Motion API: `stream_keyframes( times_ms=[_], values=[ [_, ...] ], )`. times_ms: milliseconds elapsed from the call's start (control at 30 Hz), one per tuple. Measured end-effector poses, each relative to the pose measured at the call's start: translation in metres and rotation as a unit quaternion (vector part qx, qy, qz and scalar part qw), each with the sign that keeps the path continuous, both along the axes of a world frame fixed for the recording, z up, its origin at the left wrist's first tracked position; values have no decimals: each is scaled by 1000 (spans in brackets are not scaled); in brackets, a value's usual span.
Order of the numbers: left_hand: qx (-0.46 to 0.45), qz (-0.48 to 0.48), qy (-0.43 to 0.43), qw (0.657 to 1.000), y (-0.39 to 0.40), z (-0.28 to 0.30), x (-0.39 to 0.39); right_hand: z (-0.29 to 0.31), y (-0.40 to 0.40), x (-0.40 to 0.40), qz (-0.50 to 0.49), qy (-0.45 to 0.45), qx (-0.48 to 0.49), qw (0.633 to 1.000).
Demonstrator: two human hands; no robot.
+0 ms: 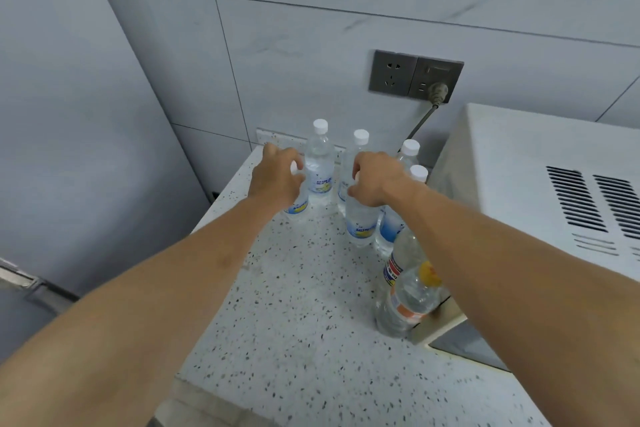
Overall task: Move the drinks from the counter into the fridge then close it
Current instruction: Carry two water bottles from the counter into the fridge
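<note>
Nearest on the worktop, two clear bottles stand by the microwave. Farther back, the left hand grips one bottle's top and the right hand another's; more stand behind. Full of clear liquid, they look heavy and slick; the neck seems safest.

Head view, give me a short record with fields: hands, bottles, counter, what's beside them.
left hand: grips top of left bottle
right hand: grips top of front bottle
other bottles: several upright, white caps, near the wall
counter: speckled, light
microwave: right of the bottles
socket: on wall, one plug in
fridge: not clearly shown
</note>
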State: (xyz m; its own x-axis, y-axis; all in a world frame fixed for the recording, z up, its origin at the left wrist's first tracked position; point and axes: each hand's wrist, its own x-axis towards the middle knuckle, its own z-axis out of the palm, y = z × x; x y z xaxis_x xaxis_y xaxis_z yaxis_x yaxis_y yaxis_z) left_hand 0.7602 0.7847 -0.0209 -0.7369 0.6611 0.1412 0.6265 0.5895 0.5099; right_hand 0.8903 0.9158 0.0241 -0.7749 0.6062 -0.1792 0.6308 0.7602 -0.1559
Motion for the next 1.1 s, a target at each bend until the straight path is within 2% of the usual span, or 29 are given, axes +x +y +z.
stream_keyframes(
  times_ms=[200,500,567,633,700,800,933,1100],
  values=[
    [10,45,-38,998,-57,7,28,-2,-41,8,8,34,-27,999],
    [-14,56,-38,998,-128,14,62,-6,-85,28,4,132,-180,975],
    [10,46,-36,998,-142,7,65,-13,-94,30,13,149,-210,966],
    [72,45,-42,995,-152,-2,69,-23,-101,34,17,183,-220,958],
    [127,67,-56,988,-160,-15,76,-38,-108,43,0,253,-215,943],
    [180,106,-148,967,-172,-41,89,-79,-125,66,-52,357,-251,898],
    [184,115,-225,950,-182,-72,93,-130,-140,82,-148,354,-360,850],
    [168,109,-280,939,-187,-112,92,-169,-157,72,-208,351,-371,834]
  ],
)
